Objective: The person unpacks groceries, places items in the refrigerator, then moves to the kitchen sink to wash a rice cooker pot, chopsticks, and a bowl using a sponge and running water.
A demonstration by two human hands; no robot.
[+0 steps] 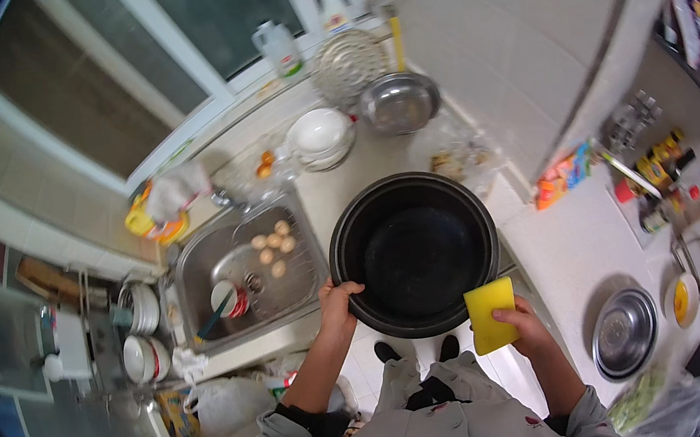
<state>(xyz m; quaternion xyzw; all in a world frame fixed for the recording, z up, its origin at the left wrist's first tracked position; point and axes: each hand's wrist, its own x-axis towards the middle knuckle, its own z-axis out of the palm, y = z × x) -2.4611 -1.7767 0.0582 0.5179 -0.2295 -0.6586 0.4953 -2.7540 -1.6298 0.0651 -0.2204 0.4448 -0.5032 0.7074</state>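
A large round black basin (421,248) is in front of me, level enough that I look straight down into its bare inside. My left hand (337,307) grips its left rim, thumb over the edge and fingers outside. In my right hand (521,322) is a flat yellow sponge cloth (492,314), pinched under the thumb. The cloth overlaps the basin's lower right rim; whether that hand also supports the basin cannot be seen.
Left is a steel sink (231,252) with several eggs (273,240) and a red-and-white cup (228,299). White plates (319,132), a steel bowl (402,103) and a plastic bag (457,152) sit on the back counter. Another steel bowl (624,332) rests on the right counter.
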